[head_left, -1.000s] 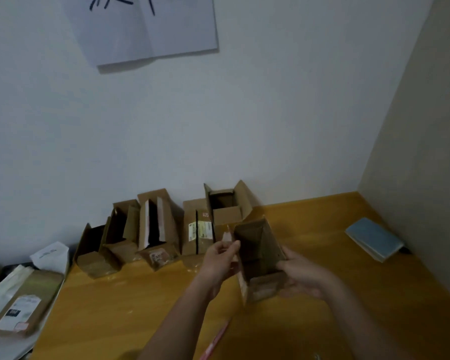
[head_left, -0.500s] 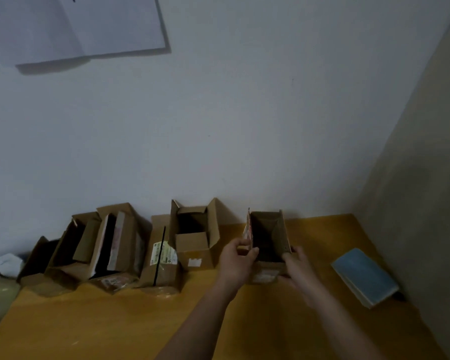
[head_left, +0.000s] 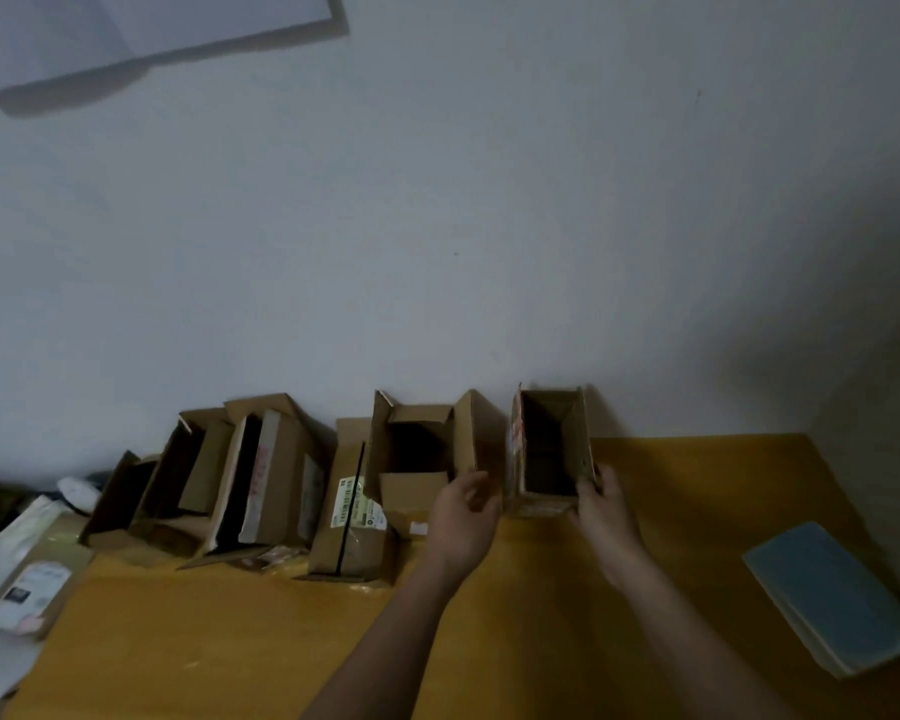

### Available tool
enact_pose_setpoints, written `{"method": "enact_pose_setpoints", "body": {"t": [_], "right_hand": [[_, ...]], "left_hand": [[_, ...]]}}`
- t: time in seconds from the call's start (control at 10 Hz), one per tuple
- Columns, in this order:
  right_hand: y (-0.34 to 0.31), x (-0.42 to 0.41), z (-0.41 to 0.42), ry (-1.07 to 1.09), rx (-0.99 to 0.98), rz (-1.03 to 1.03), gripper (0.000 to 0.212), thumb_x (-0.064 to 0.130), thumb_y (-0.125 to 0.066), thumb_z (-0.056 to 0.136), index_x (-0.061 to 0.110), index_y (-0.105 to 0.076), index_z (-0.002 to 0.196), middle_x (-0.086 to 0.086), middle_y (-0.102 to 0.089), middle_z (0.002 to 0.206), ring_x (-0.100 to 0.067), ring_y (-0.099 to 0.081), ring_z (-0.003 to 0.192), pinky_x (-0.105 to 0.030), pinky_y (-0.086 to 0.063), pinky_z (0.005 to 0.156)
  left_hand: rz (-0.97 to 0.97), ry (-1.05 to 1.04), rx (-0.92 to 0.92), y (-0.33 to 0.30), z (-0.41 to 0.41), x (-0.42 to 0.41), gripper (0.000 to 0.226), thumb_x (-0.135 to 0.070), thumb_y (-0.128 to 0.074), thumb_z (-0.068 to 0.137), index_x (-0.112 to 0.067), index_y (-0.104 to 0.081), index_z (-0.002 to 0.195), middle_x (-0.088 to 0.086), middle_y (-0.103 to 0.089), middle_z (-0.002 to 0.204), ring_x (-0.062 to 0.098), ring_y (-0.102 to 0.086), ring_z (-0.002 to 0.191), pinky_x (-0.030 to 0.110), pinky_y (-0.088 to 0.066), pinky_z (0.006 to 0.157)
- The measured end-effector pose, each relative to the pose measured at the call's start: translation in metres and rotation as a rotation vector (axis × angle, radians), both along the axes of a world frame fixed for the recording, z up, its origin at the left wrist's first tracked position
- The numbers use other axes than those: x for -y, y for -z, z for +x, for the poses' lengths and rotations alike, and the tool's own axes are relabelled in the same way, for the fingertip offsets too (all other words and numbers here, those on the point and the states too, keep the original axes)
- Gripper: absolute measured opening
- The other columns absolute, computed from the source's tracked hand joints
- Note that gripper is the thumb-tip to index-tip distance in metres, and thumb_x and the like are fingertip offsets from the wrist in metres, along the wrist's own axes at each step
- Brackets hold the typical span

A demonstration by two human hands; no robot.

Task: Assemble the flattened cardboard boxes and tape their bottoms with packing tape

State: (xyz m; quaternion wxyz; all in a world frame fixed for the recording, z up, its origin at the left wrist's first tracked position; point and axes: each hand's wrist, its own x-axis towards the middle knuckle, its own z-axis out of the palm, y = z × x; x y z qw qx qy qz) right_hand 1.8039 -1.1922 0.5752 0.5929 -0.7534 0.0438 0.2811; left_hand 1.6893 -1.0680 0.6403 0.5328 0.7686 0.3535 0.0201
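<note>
A small open-topped cardboard box stands on the wooden table against the wall, at the right end of a row of assembled boxes. My right hand holds its right front corner, fingers along the side wall. Just left of the box, my left hand hovers with relaxed fingers, a narrow gap between them and the cardboard. Beside it stands a larger open box with raised flaps. No tape is in view.
Further left along the wall are a labelled box and several more open boxes. Mailing envelopes lie at the table's left edge. A blue-grey book lies at the right. A paper sheet hangs on the wall.
Both hands carried the small box away from me and set it down against the wall at the row's right end. My left hand has come off its side.
</note>
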Motion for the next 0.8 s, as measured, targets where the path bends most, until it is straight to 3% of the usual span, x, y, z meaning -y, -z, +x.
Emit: {"method": "enact_pose_setpoints", "body": {"t": [0.1, 0.2, 0.3, 0.4, 0.5, 0.6, 0.7, 0.8], "right_hand": [[0.009, -0.010, 0.001, -0.112, -0.022, -0.044, 0.041, 0.026, -0.044, 0.103, 0.027, -0.039, 0.144, 0.001, -0.057, 0.119, -0.016, -0.058, 0.098, -0.037, -0.053, 0.085], [0.015, -0.017, -0.001, -0.202, -0.136, -0.037, 0.049, 0.024, -0.047, 0.102, 0.032, -0.033, 0.149, -0.002, -0.048, 0.141, -0.023, -0.053, 0.119, -0.039, -0.051, 0.096], [0.017, -0.021, -0.004, -0.177, -0.198, 0.022, 0.054, 0.017, -0.046, 0.102, 0.037, -0.029, 0.149, -0.003, -0.048, 0.139, -0.022, -0.057, 0.113, -0.029, -0.053, 0.079], [0.020, -0.021, -0.005, -0.142, -0.243, 0.091, 0.063, 0.007, -0.049, 0.099, 0.044, -0.030, 0.146, -0.007, -0.049, 0.140, -0.022, -0.058, 0.114, -0.027, -0.054, 0.077], [0.022, -0.018, -0.005, -0.129, -0.230, 0.103, 0.068, 0.004, -0.050, 0.096, 0.045, -0.029, 0.146, -0.006, -0.050, 0.140, -0.022, -0.056, 0.116, -0.030, -0.051, 0.084], [0.016, -0.015, -0.008, -0.147, -0.196, 0.067, 0.070, 0.004, -0.051, 0.094, 0.040, -0.026, 0.149, -0.004, -0.046, 0.144, -0.023, -0.050, 0.123, -0.035, -0.046, 0.092], [0.010, -0.011, -0.010, -0.172, -0.150, -0.009, 0.070, 0.009, -0.056, 0.094, 0.037, -0.025, 0.150, -0.007, -0.043, 0.146, -0.025, -0.049, 0.121, -0.038, -0.050, 0.090], [-0.007, -0.004, -0.015, -0.148, -0.062, -0.091, 0.069, 0.011, -0.058, 0.094, 0.029, -0.025, 0.152, -0.009, -0.036, 0.152, -0.031, -0.042, 0.132, -0.047, -0.045, 0.103]], "left_hand": [[-0.063, -0.032, -0.011, 0.007, -0.004, -0.010, 0.044, -0.011, -0.052, 0.098, -0.016, -0.045, 0.141, 0.006, -0.053, 0.139, 0.019, -0.053, 0.122, 0.027, -0.051, 0.094], [-0.048, -0.022, -0.024, 0.010, -0.007, -0.014, 0.044, -0.011, -0.053, 0.098, -0.015, -0.046, 0.141, 0.001, -0.051, 0.140, 0.016, -0.050, 0.126, 0.010, -0.046, 0.081], [-0.065, -0.024, -0.018, 0.011, -0.009, -0.016, 0.044, -0.011, -0.053, 0.098, -0.013, -0.046, 0.141, 0.003, -0.051, 0.140, 0.014, -0.048, 0.125, 0.007, -0.046, 0.074], [-0.088, -0.033, -0.019, 0.011, -0.012, -0.017, 0.044, -0.010, -0.053, 0.097, -0.013, -0.046, 0.141, 0.004, -0.052, 0.140, 0.016, -0.049, 0.127, 0.017, -0.045, 0.090], [-0.095, -0.038, -0.004, 0.009, -0.016, -0.016, 0.044, -0.010, -0.053, 0.097, -0.014, -0.047, 0.140, 0.001, -0.051, 0.141, 0.010, -0.047, 0.125, 0.014, -0.043, 0.087], [-0.112, -0.056, -0.008, 0.003, -0.023, -0.017, 0.042, -0.012, -0.053, 0.097, -0.014, -0.049, 0.139, 0.002, -0.052, 0.137, 0.006, -0.047, 0.117, 0.009, -0.042, 0.074], [-0.101, -0.083, -0.003, 0.001, -0.037, -0.018, 0.036, -0.016, -0.055, 0.097, -0.014, -0.054, 0.133, 0.003, -0.055, 0.134, 0.009, -0.050, 0.118, 0.010, -0.042, 0.068], [-0.085, -0.117, 0.021, -0.012, -0.056, -0.017, 0.026, -0.018, -0.054, 0.098, -0.020, -0.058, 0.123, -0.004, -0.058, 0.125, 0.004, -0.053, 0.108, 0.013, -0.043, 0.073]]}}
